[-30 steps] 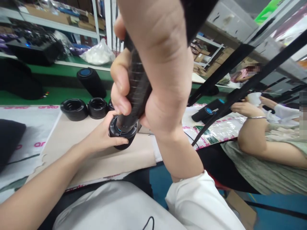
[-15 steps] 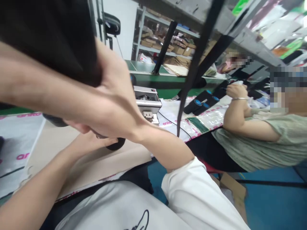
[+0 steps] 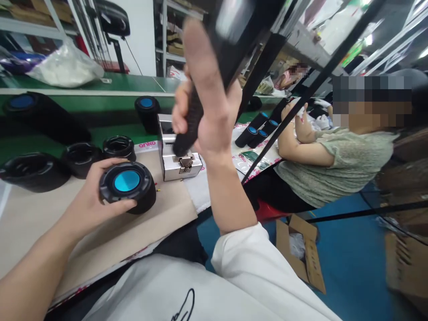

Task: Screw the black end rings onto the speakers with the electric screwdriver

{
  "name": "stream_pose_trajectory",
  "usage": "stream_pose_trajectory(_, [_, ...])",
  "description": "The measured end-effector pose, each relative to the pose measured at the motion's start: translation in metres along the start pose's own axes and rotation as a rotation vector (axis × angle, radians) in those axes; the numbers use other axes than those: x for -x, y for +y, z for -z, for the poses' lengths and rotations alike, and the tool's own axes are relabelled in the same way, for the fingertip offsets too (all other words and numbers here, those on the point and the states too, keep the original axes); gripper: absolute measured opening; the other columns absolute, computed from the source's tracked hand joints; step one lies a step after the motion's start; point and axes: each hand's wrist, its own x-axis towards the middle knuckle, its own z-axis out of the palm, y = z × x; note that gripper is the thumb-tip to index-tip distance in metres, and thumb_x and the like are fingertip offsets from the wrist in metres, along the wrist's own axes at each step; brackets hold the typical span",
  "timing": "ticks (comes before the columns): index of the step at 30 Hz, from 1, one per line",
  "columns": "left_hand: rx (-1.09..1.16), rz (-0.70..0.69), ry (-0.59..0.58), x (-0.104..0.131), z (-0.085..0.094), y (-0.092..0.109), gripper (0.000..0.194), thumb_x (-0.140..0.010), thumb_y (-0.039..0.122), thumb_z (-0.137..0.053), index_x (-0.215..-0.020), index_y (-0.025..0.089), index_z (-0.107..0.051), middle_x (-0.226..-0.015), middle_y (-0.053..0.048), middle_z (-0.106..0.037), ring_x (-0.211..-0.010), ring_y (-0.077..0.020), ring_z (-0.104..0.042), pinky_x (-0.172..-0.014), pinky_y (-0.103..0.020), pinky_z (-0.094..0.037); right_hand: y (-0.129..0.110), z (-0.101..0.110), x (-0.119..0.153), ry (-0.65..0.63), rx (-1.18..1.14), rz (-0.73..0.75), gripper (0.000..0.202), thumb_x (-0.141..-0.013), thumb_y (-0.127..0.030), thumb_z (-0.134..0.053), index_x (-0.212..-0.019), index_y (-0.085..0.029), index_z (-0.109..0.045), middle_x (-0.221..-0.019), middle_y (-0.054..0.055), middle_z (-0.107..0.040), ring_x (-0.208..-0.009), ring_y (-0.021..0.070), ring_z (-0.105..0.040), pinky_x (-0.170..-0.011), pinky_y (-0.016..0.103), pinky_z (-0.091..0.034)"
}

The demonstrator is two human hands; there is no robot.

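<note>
My left hand (image 3: pixel 90 200) is wrapped round a short black cylindrical speaker (image 3: pixel 143 196) with a shiny blue disc in its top face. The speaker stands on the beige sheet, and thin wire ends show at its right side. My right hand (image 3: pixel 214 102) is raised over the bench, closed round the ribbed grip of a black power tool (image 3: pixel 240 40). Motion blurs the tool, and its upper end runs out of view at the top. Behind that grip stands a silver metal box (image 3: pixel 182 171) with a small mechanism on its front.
Several black cylinder shells (image 3: pixel 82 158) stand left of the speaker. Taller black cylinders (image 3: pixel 147 111) with blue ends line the green ledge. A dark strap (image 3: pixel 301 98) slants across the right side. A co-worker (image 3: pixel 307 151) sits at the right, above an open carton (image 3: pixel 301 249).
My right hand has swung up and right with the power tool, away from above the speaker. The view has turned, and the speaker in my left hand now shows clearly.
</note>
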Motion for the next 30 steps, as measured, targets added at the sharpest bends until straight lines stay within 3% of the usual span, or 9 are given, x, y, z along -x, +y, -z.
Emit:
stream_pose_trajectory(4, [0.024,0.026,0.002,0.002,-0.003,0.003,0.092,-0.076,0.075,-0.087,-0.148,0.026,-0.055,-0.151,-0.015,-0.065,-0.136,-0.0421,-0.067,-0.115,-0.061,-0.058,0.044,0.030,-0.001,0.151,-0.131,-0.001,0.065,-0.077,-0.077,-0.091,-0.078,-0.024,-0.053,-0.058,-0.009,-0.048,-0.041,0.0071,-0.045,-0.036,0.028,-0.034])
stream_pose_trajectory(9, [0.017,-0.013,0.012,0.003,0.001,0.001,0.089,-0.074,0.067,-0.089,-0.145,0.025,-0.056,-0.151,-0.019,-0.066,-0.135,-0.0460,-0.069,-0.112,-0.068,-0.058,0.076,0.031,0.007,0.174,-0.128,-0.056,0.064,-0.079,-0.076,-0.089,-0.081,-0.025,-0.051,-0.056,-0.010,-0.049,-0.039,0.0082,-0.044,-0.036,0.027,-0.033])
stream_pose_trajectory(15, [0.035,-0.052,0.030,0.002,0.000,0.001,0.090,-0.075,0.070,-0.091,-0.144,0.024,-0.056,-0.146,-0.020,-0.070,-0.129,-0.0436,-0.073,-0.106,-0.062,-0.062,0.070,0.038,0.018,0.033,-0.161,-0.185,0.059,-0.084,-0.068,-0.090,-0.079,-0.024,-0.051,-0.053,-0.009,-0.049,-0.039,0.0097,-0.046,-0.036,0.027,-0.036])
stream_pose_trajectory(18, [0.059,-0.080,0.014,0.002,-0.001,0.001,0.092,-0.075,0.072,-0.092,-0.146,0.026,-0.056,-0.148,-0.018,-0.070,-0.131,-0.0414,-0.073,-0.107,-0.058,-0.062,0.058,0.039,0.015,0.099,-0.188,-0.042,0.057,-0.084,-0.064,-0.091,-0.076,-0.024,-0.051,-0.055,-0.008,-0.052,-0.039,0.0097,-0.048,-0.035,0.029,-0.036])
stream_pose_trajectory(21, [0.061,-0.100,0.020,0.002,-0.001,0.000,0.092,-0.075,0.073,-0.092,-0.146,0.027,-0.056,-0.147,-0.016,-0.071,-0.131,-0.0394,-0.073,-0.106,-0.053,-0.063,0.054,0.036,0.008,0.169,-0.157,0.082,0.064,-0.078,-0.073,-0.092,-0.075,-0.024,-0.050,-0.055,-0.009,-0.050,-0.039,0.0080,-0.046,-0.034,0.029,-0.032])
stream_pose_trajectory(24, [0.052,-0.105,0.024,0.002,-0.001,0.000,0.092,-0.076,0.074,-0.091,-0.146,0.027,-0.057,-0.145,-0.015,-0.072,-0.128,-0.0380,-0.075,-0.104,-0.051,-0.064,0.060,0.031,0.006,0.185,-0.101,0.029,0.070,-0.074,-0.084,-0.088,-0.078,-0.024,-0.053,-0.058,-0.009,-0.052,-0.040,0.0070,-0.048,-0.035,0.028,-0.034])
stream_pose_trajectory(30, [0.017,-0.068,0.003,0.001,0.003,0.007,0.091,-0.076,0.072,-0.091,-0.145,0.027,-0.054,-0.150,-0.016,-0.068,-0.137,-0.0395,-0.070,-0.113,-0.056,-0.059,0.061,0.025,0.013,0.160,-0.097,-0.025,0.068,-0.077,-0.079,-0.088,-0.075,-0.024,-0.048,-0.057,-0.009,-0.048,-0.041,0.0064,-0.041,-0.039,0.027,-0.031])
